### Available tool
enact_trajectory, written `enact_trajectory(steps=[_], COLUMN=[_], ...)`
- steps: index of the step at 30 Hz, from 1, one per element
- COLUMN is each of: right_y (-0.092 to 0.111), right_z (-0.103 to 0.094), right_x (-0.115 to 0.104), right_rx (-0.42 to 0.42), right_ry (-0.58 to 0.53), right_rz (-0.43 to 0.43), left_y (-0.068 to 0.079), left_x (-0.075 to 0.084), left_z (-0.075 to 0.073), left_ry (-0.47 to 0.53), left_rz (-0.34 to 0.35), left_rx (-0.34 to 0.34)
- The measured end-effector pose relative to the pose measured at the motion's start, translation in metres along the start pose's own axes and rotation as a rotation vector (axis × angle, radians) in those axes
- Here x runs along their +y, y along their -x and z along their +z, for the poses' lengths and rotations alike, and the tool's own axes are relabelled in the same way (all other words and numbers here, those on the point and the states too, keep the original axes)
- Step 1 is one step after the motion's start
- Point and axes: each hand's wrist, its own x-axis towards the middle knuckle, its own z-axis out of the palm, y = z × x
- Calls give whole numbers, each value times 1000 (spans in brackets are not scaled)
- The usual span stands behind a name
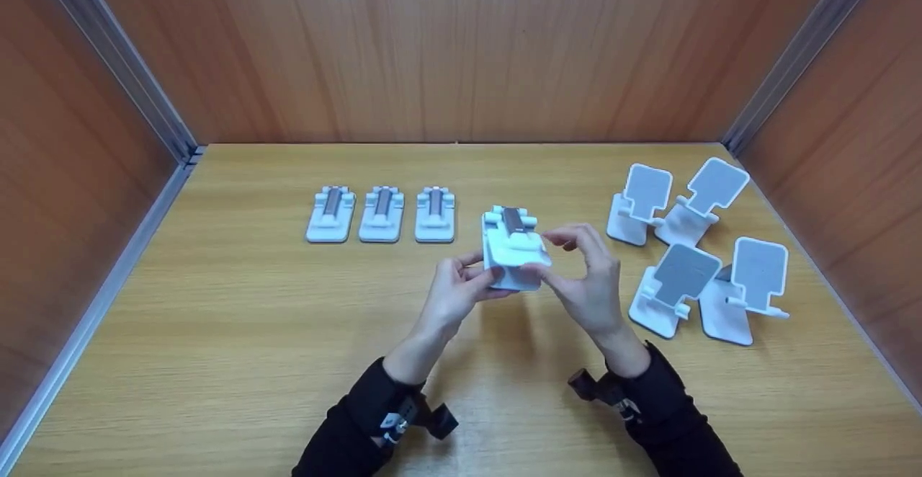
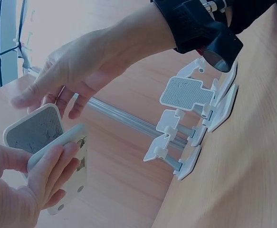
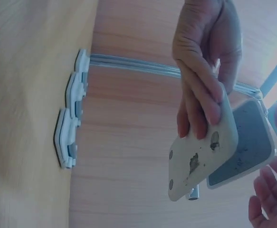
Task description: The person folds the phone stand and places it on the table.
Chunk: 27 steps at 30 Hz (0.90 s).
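My left hand [image 1: 455,291] grips a white folding phone stand [image 1: 515,246] by its base, thumb on one face and fingers beneath, above the table. Its plate is partly folded, with a gap between plate and base in both wrist views. The plate's grey pad [image 2: 36,130] and the base's underside [image 3: 200,156] with dark marks are visible. My right hand [image 1: 592,279] is at the plate's right edge, thumb and fingers spread apart. In the right wrist view its fingertips [image 3: 271,164] are at the plate's edge; whether they press it I cannot tell.
Three folded stands [image 1: 380,215] lie in a row at the left back of the wooden table [image 1: 216,333]. Several unfolded stands [image 1: 760,275] with raised plates stand close together at the right. Wood-grain panels [image 1: 461,45] with metal corner strips enclose the back and sides.
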Motion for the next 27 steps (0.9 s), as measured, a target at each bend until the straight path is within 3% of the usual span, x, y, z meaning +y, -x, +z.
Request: enact_trajectory(steps=[5, 10, 13, 16, 22, 27], right_y=[-7, -13, -14, -15, -14, -15], right_z=[-4, -10, -12, -14, -17, -18], right_x=[-2, 2, 6, 10, 11, 12], right_rx=[-36, -233, -352, -442, -582, -603], right_ry=[-168, -389, -495, -565, -710, -767], right_rz=[282, 640, 786, 857, 914, 919], left_y=[1, 2, 3, 3, 3, 2], left_x=[1, 3, 4, 5, 5, 4], left_z=[1, 1, 1, 1, 0, 0], left_ry=[2, -7, -11, -14, -26, -38], left_rz=[21, 25, 26, 20, 11, 20], left_rx=[-8, 16, 16, 22, 28, 22])
